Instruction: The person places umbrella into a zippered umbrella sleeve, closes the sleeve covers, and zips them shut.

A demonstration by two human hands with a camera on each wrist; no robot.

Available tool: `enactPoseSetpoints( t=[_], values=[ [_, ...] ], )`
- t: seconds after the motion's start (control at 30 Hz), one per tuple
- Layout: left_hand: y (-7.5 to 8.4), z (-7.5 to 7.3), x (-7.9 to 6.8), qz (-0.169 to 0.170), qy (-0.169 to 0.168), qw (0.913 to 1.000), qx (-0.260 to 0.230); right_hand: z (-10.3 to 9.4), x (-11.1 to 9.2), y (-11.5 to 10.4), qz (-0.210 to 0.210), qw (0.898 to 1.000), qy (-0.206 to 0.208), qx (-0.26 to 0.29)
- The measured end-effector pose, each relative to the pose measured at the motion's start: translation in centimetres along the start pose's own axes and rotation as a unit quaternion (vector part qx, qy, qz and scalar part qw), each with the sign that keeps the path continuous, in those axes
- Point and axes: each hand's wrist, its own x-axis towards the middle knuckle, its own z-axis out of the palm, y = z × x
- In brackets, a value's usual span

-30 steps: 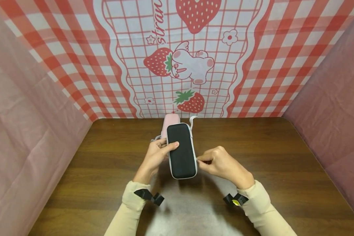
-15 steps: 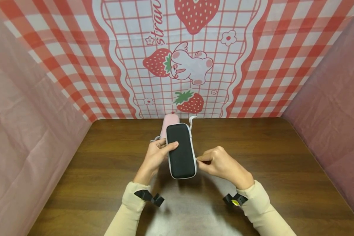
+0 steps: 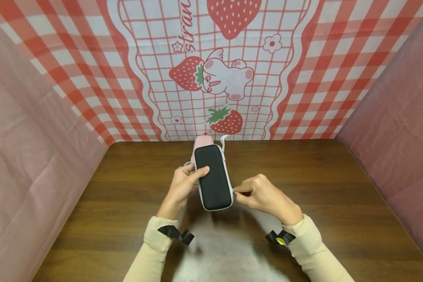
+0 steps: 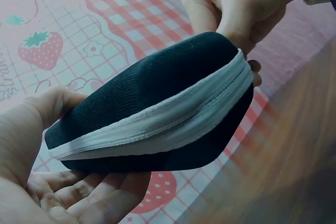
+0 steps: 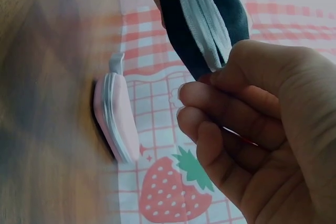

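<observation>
the black case (image 3: 214,186) is a slim, round-cornered oblong with a matte, fabric-like shell, a white zip band (image 4: 157,121) along its side and a white strap (image 3: 223,144). it is held above the wood-grain table (image 3: 127,199), long axis running away from the person, far end leaning slightly left. the left hand (image 3: 183,182) clamps its left side, thumb on top; the right hand (image 3: 264,194) pinches the zip band near the closer right corner. the left wrist view shows fine ribbing; the right wrist view bares the smooth pink case (image 5: 121,114), partly hidden from the head camera.
</observation>
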Motion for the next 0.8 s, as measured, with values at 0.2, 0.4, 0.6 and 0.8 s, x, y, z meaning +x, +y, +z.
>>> enactPoseSetpoints(
  t=[0.2,0.4,0.6,0.8],
  values=[
    [-0.06,-0.27,0.17,-0.008,-0.011,0.9999,-0.001,0.1,0.02,-0.05,-0.005,1.0,-0.001,-0.002],
    [0.08,-0.49,0.1,-0.001,0.001,0.9999,-0.015,0.27,0.11,-0.08,-0.013,1.0,0.0,0.001],
    [0.17,-0.78,0.11,-0.002,0.007,0.9997,-0.026,0.46,0.15,-0.15,-0.015,1.0,-0.006,0.003],
    [0.33,-0.76,0.04,-0.003,0.005,0.9996,-0.026,0.45,0.14,-0.25,-0.014,1.0,-0.009,0.005]
  ],
)
